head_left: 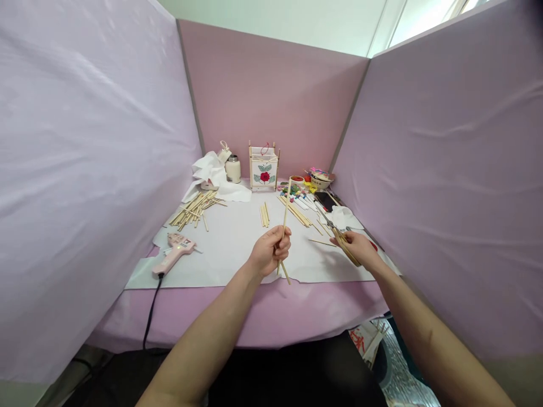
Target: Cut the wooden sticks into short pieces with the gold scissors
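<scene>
My left hand [271, 249] is closed around thin wooden sticks [287, 203] above the front of the table. One long stick rises upright from the fist, and two ends cross below it. To the right, my right hand [356, 247] grips a pair of shears [339, 233] with yellowish handles and metal blades pointing away to the upper left. The blades are apart from the held sticks. A loose stick [322, 242] lies just left of the right hand. A short row of cut sticks [264, 215] lies on the white sheet beyond my left hand.
A pink glue gun [176, 252] with a black cord lies front left, near a stick pile [197, 208]. At the back stand a lantern-like frame [263, 168] with a red rose and a cream jar [233, 169]. A phone [326, 201] and bowl [321, 180] are back right.
</scene>
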The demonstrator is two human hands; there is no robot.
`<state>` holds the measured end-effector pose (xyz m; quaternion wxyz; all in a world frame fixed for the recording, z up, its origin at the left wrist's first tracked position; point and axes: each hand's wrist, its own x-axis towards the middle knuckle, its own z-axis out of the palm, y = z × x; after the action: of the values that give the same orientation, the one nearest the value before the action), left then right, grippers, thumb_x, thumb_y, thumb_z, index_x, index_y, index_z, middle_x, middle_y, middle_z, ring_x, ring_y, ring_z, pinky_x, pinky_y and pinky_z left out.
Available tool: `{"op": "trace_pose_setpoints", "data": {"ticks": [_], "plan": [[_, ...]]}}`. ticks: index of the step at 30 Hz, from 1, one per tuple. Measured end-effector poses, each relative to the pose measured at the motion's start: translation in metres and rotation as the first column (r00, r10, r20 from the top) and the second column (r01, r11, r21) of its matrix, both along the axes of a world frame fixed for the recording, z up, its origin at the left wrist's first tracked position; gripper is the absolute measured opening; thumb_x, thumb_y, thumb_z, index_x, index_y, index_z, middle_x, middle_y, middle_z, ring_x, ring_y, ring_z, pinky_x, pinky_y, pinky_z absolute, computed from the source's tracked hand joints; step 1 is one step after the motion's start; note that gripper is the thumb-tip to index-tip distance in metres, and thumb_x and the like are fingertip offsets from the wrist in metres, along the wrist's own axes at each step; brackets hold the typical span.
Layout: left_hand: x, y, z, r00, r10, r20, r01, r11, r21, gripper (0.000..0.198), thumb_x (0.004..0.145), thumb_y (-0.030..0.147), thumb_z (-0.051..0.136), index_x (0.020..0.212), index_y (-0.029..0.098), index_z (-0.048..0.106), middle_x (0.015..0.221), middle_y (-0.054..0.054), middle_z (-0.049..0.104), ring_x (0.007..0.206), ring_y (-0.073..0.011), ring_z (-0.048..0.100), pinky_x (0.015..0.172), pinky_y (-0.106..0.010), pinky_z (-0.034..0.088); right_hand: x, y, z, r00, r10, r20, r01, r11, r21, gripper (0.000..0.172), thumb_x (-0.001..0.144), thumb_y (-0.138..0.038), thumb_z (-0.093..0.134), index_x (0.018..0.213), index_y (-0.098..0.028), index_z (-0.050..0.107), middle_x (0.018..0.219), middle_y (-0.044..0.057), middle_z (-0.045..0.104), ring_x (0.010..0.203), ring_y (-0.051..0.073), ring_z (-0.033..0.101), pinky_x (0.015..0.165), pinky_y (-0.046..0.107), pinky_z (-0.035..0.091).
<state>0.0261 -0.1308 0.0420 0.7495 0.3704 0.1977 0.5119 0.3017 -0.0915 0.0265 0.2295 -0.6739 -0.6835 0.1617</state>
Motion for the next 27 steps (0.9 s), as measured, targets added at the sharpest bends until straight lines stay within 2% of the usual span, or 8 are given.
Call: {"op": "trace_pose_setpoints", "data": {"ticks": [3, 6, 9, 11, 14, 16, 22, 27], "plan": [[0.002, 0.002, -0.003, 0.995, 0.092, -0.042, -0.089, 0.993, 0.072, 0.022, 0.085, 0.037, 0.054, 0.083, 0.015, 0.052, 0.056, 0.006, 0.035, 0.043, -0.0026, 0.026, 0.041, -0.015, 0.021, -0.009, 0.045, 0.002, 0.983, -0.124, 0.133, 0.124, 0.992, 0.011, 0.049, 0.072, -0.064, 0.055, 0.077, -0.016, 0.064, 0.071, 0.008, 0.065, 0.064, 0.02, 0.057, 0.052, 0.026, 0.032], [0.001, 0.005, -0.004, 0.975, 0.198, -0.1, -0.182, 0.972, 0.151, 0.022, 0.083, 0.038, 0.056, 0.084, 0.016, 0.052, 0.057, 0.005, 0.038, 0.046, -0.0037, 0.029, 0.044, -0.017, 0.022, -0.018, 0.085, 0.0, 0.97, -0.174, 0.168, 0.173, 0.985, 0.024, 0.042, 0.073, -0.052, 0.059, 0.084, -0.012, 0.066, 0.082, 0.015, 0.068, 0.076, 0.025, 0.061, 0.057, 0.027, 0.035], [-0.002, 0.008, -0.005, 0.927, 0.339, -0.161, -0.299, 0.927, 0.226, 0.023, 0.082, 0.039, 0.057, 0.086, 0.017, 0.052, 0.059, 0.005, 0.04, 0.05, -0.0053, 0.033, 0.047, -0.018, 0.025, -0.028, 0.11, -0.004, 0.965, -0.206, 0.163, 0.203, 0.978, 0.038, 0.036, 0.072, -0.04, 0.061, 0.091, -0.009, 0.066, 0.091, 0.019, 0.068, 0.084, 0.027, 0.062, 0.061, 0.028, 0.038], [-0.004, 0.009, -0.006, 0.874, 0.439, -0.208, -0.371, 0.88, 0.297, 0.022, 0.083, 0.039, 0.055, 0.087, 0.018, 0.053, 0.06, 0.005, 0.04, 0.052, -0.0063, 0.035, 0.05, -0.019, 0.027, -0.035, 0.117, -0.008, 0.963, -0.228, 0.145, 0.221, 0.973, 0.058, 0.038, 0.073, -0.039, 0.059, 0.096, -0.009, 0.065, 0.095, 0.02, 0.067, 0.086, 0.027, 0.062, 0.062, 0.028, 0.039], [-0.005, 0.01, -0.01, 0.773, 0.566, -0.288, -0.43, 0.8, 0.419, 0.019, 0.085, 0.037, 0.05, 0.089, 0.018, 0.054, 0.06, 0.005, 0.039, 0.055, -0.0076, 0.035, 0.054, -0.021, 0.03, -0.045, 0.112, -0.013, 0.968, -0.23, 0.103, 0.22, 0.971, 0.095, 0.039, 0.076, -0.04, 0.054, 0.099, -0.01, 0.064, 0.094, 0.018, 0.068, 0.086, 0.027, 0.062, 0.063, 0.028, 0.039], [-0.005, 0.011, -0.014, 0.727, 0.606, -0.324, -0.433, 0.77, 0.469, 0.018, 0.086, 0.035, 0.048, 0.09, 0.018, 0.054, 0.06, 0.005, 0.039, 0.056, -0.008, 0.036, 0.054, -0.021, 0.031, -0.049, 0.101, -0.016, 0.976, -0.204, 0.074, 0.195, 0.974, 0.119, 0.037, 0.077, -0.04, 0.052, 0.098, -0.012, 0.064, 0.093, 0.015, 0.068, 0.083, 0.025, 0.062, 0.063, 0.028, 0.038], [-0.001, 0.016, -0.024, 0.68, 0.605, -0.413, -0.401, 0.78, 0.481, 0.019, 0.086, 0.036, 0.047, 0.086, 0.018, 0.054, 0.059, 0.005, 0.039, 0.054, -0.0084, 0.035, 0.053, -0.021, 0.03, -0.047, 0.047, -0.023, 0.995, -0.088, -0.037, 0.093, 0.982, 0.162, 0.037, 0.076, -0.05, 0.055, 0.09, -0.016, 0.063, 0.084, 0.007, 0.068, 0.074, 0.02, 0.059, 0.061, 0.026, 0.039], [0.002, 0.018, -0.029, 0.665, 0.613, -0.427, -0.422, 0.78, 0.462, 0.019, 0.086, 0.037, 0.047, 0.079, 0.019, 0.047, 0.061, 0.005, 0.042, 0.053, -0.0078, 0.037, 0.053, -0.02, 0.031, -0.05, 0.007, -0.028, 0.927, 0.041, -0.372, 0.024, 0.985, 0.168, 0.043, 0.071, -0.058, 0.06, 0.084, -0.016, 0.059, 0.076, 0.004, 0.064, 0.068, 0.019, 0.056, 0.059, 0.027, 0.04]]}}
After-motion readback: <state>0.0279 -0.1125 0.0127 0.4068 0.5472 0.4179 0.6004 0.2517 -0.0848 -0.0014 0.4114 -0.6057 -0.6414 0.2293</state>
